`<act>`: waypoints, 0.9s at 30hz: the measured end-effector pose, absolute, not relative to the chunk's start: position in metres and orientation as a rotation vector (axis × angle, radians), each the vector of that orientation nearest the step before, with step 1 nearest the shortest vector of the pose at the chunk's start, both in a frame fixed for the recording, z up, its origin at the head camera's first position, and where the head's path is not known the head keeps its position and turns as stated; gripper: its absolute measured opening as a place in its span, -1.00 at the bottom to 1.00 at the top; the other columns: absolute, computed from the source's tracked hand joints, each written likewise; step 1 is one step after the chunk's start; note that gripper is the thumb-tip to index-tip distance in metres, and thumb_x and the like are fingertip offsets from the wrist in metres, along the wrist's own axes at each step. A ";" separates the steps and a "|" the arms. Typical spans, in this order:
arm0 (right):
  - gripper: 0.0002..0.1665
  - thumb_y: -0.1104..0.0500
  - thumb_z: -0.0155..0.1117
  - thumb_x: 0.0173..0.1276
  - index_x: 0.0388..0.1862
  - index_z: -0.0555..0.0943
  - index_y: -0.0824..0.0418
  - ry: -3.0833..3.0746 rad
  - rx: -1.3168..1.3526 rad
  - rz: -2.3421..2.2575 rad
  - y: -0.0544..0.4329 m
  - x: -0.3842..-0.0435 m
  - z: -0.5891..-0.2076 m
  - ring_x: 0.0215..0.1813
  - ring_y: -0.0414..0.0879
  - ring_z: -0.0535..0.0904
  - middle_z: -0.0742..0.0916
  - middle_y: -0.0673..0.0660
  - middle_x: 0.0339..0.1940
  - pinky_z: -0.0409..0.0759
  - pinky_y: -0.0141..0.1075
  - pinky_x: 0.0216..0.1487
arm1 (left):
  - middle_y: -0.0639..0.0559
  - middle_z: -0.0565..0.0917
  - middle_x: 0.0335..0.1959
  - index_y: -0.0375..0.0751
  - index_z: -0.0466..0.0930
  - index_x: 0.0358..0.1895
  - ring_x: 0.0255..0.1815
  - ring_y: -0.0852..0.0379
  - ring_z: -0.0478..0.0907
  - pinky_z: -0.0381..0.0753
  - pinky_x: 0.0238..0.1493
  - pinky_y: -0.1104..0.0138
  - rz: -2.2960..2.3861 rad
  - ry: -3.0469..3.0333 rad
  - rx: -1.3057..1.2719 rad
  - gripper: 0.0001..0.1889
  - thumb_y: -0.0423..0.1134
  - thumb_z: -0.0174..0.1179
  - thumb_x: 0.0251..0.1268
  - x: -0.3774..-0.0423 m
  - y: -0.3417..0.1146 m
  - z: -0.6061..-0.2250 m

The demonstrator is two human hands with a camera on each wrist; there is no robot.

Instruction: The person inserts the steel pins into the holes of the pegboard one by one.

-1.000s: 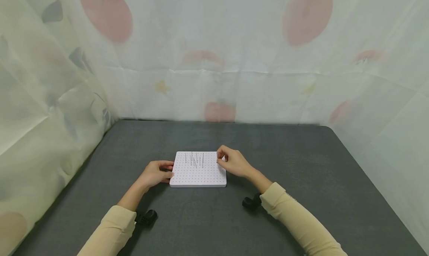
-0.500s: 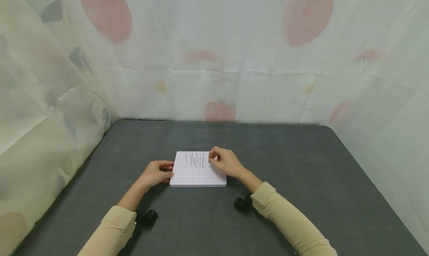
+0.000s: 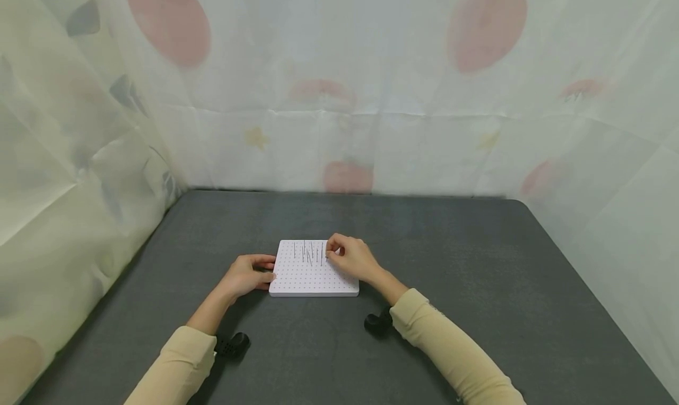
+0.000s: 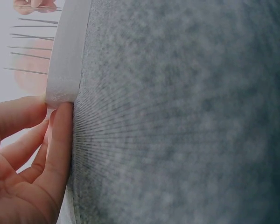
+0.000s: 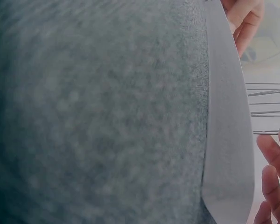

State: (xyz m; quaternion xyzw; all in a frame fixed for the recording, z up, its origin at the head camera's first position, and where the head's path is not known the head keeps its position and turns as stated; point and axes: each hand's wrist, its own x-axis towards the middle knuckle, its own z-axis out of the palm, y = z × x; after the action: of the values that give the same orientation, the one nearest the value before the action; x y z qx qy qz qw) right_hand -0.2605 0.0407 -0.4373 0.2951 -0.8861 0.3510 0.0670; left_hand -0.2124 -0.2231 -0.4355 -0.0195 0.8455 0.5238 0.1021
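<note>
A white perforated board [image 3: 313,284] lies flat on the dark table, with small holes in rows. Several thin metal needles [image 4: 30,71] stand in its far part, some of them tilted. My left hand [image 3: 245,275] holds the board's left edge, thumb against the upper side and fingers at the edge. Over the right half of the board, my right hand [image 3: 354,259] pinches a needle [image 5: 266,132] between thumb and index finger, just right of the standing ones. In the right wrist view this needle's lower end is at the board's surface; whether it sits in a hole cannot be told.
The dark grey table [image 3: 451,246] extends around the board on all sides. Behind it hangs a pale curtain [image 3: 414,145] with a fruit print, and another curtain [image 3: 79,187] runs along the left. A black wrist device [image 3: 232,345] sits under the left cuff.
My right hand has moved left across the board with its pinched needle, from the right edge to beside the standing needles. The left hand and the board have stayed in place.
</note>
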 end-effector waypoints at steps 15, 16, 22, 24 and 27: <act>-0.94 0.14 0.19 0.27 -0.37 0.55 0.09 -2.668 0.905 1.022 0.039 -0.261 -0.439 -0.51 -0.27 0.41 0.65 -0.09 -0.43 0.33 -0.47 -0.51 | -0.29 0.53 -0.03 -0.45 0.41 0.16 -0.30 0.10 0.60 0.67 -0.30 0.22 1.537 2.497 -0.059 -0.48 -0.45 0.25 0.06 -0.211 -0.223 -0.434; -0.96 0.14 0.20 0.26 -0.37 0.55 0.07 -2.672 0.903 1.016 0.039 -0.261 -0.439 -0.51 -0.27 0.41 0.65 -0.09 -0.44 0.33 -0.47 -0.51 | -0.29 0.53 -0.03 -0.45 0.41 0.16 -0.30 0.10 0.60 0.67 -0.30 0.22 1.537 2.497 -0.057 -0.49 -0.45 0.25 0.06 -0.211 -0.223 -0.433; -0.95 0.15 0.24 0.23 -0.40 0.55 0.03 -2.688 0.908 0.993 0.039 -0.260 -0.439 -0.50 -0.27 0.41 0.65 -0.10 -0.44 0.35 -0.47 -0.50 | -0.29 0.54 -0.05 -0.45 0.41 0.15 -0.31 0.10 0.61 0.67 -0.30 0.22 1.548 2.494 -0.058 -0.49 -0.46 0.26 0.05 -0.211 -0.223 -0.433; -0.95 0.14 0.22 0.25 -0.41 0.56 0.05 -2.693 0.916 0.981 0.039 -0.259 -0.439 -0.50 -0.27 0.41 0.65 -0.10 -0.43 0.36 -0.46 -0.49 | -0.28 0.54 -0.05 -0.46 0.41 0.15 -0.31 0.10 0.61 0.67 -0.30 0.22 1.552 2.492 -0.059 -0.49 -0.46 0.25 0.05 -0.211 -0.223 -0.433; -0.94 0.13 0.20 0.26 -0.41 0.56 0.06 -2.705 0.923 0.961 0.039 -0.260 -0.439 -0.50 -0.27 0.41 0.66 -0.09 -0.42 0.36 -0.46 -0.47 | -0.28 0.53 -0.06 -0.46 0.41 0.15 -0.31 0.10 0.60 0.67 -0.30 0.23 1.554 2.491 -0.060 -0.49 -0.46 0.25 0.06 -0.211 -0.223 -0.433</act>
State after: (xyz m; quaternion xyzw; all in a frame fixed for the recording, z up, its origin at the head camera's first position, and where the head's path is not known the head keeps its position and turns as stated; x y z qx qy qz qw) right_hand -0.2596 0.0390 -0.4387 0.3055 -0.8952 0.3181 0.0632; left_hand -0.2106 -0.2229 -0.4334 -0.0204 0.8438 0.5265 0.1023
